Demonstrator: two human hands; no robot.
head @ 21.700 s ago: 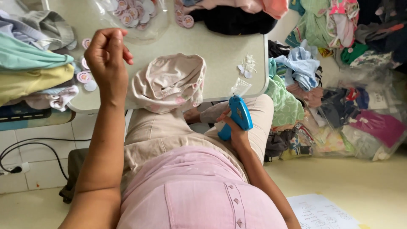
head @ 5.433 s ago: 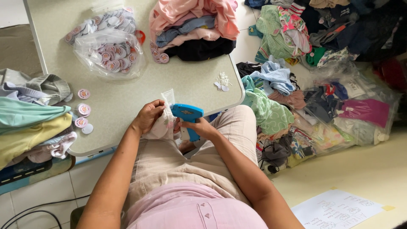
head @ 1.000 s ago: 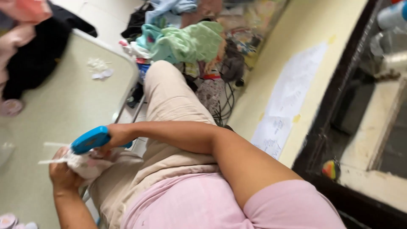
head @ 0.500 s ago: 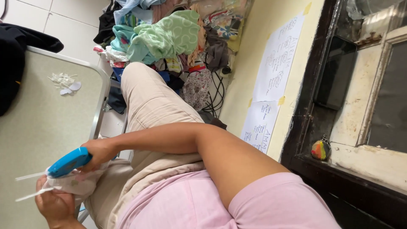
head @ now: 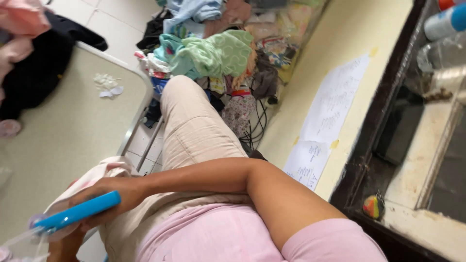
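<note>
Now tagging at the table's edge.
From the head view, the right hand [head: 109, 201] is gripping a blue tagging gun [head: 77, 213], fingers wrapped tight, over pale cloth [head: 99, 172] on the table [head: 73, 131]; the left hand [head: 63, 245] is gripping underneath, fingers hidden.

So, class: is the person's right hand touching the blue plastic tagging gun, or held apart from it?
Touching. The head view shows the right hand wrapped around the blue plastic tagging gun, fingers closed under its body with no gap.
</note>
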